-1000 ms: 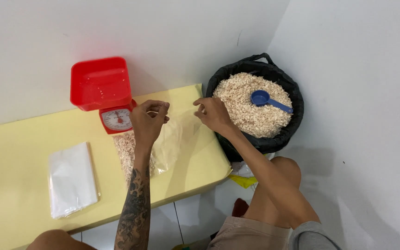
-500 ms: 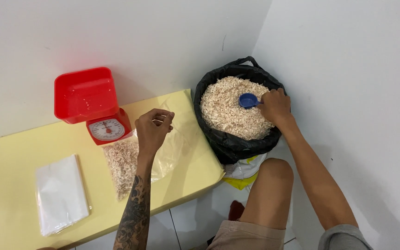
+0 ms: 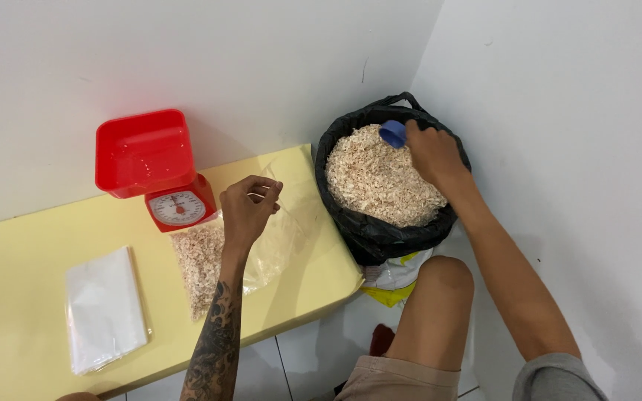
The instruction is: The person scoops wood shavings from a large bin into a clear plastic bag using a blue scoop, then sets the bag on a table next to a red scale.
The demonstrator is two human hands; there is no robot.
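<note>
A clear plastic bag (image 3: 221, 252) half-filled with pale shavings lies mid-table; flat clear bags (image 3: 104, 308) stack left (near edge); black sack (image 3: 380, 230) stands right.

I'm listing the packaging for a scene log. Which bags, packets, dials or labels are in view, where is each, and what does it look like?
Clear plastic bag part-filled with pale shavings: flat on the yellow table, mouth pinched by the left hand.
Stack of empty clear plastic bags: table's left, rectangular.
Red kitchen scale: against the wall, round white dial.
Black bag of shavings: right of the table; right hand holds a blue scoop.

Right hand (image 3: 431, 154) grips blue scoop (image 3: 393, 134) over shavings; left hand (image 3: 245, 210) pinches clear bag (image 3: 276, 234).
</note>
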